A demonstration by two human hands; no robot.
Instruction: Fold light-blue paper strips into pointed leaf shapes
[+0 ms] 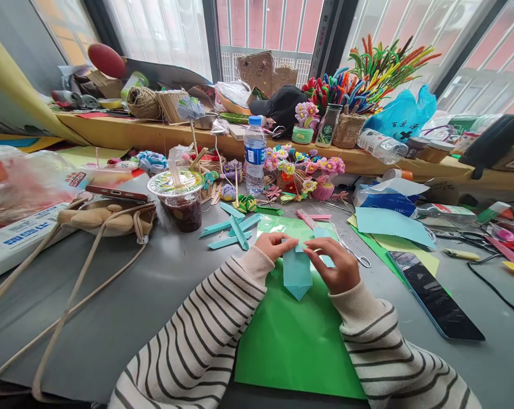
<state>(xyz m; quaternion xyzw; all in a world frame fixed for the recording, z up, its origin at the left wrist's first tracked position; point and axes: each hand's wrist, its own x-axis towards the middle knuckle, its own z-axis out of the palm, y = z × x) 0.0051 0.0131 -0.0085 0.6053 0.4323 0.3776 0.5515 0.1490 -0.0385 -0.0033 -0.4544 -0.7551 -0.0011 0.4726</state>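
Observation:
Between my two hands is a light blue folded paper strip (298,271) with a pointed lower end, lying over a shiny green sheet (299,352). My left hand (276,245) pinches its upper left edge. Fingers of my right hand (334,264) close on the upper right edge, partly covering the paper. Just beyond, another piece of light blue paper (322,233) shows on the green sheet. To the left of my left hand, several folded blue paper strips (235,230) lie crossed over each other on the grey table.
A lidded drink cup (180,201), a water bottle (255,156) and crocheted flowers (308,170) stand at the back. Scissors (359,258), coloured paper (393,227) and a phone (434,295) lie to the right. A beige bag (107,221) with long straps sits left.

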